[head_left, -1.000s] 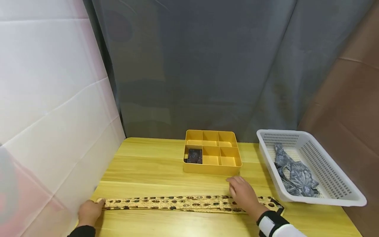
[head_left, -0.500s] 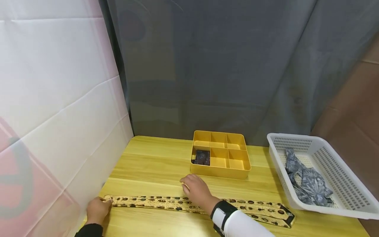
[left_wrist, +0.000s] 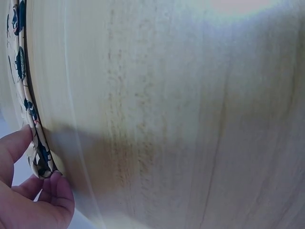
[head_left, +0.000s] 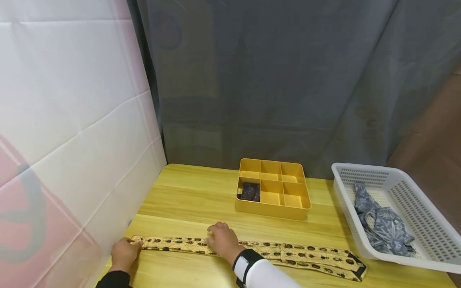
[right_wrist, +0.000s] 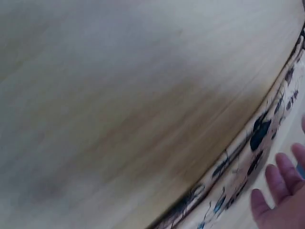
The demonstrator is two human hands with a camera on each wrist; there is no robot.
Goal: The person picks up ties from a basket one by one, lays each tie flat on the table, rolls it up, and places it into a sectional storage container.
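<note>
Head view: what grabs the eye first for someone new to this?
A long beige necktie with a dark insect print lies stretched across the front of the wooden table, the left hand pinching its folded end and the right hand pressing flat near its middle. Behind sits a yellow divided tray with one dark folded item; at right, a white basket holds a grey patterned tie.
</note>
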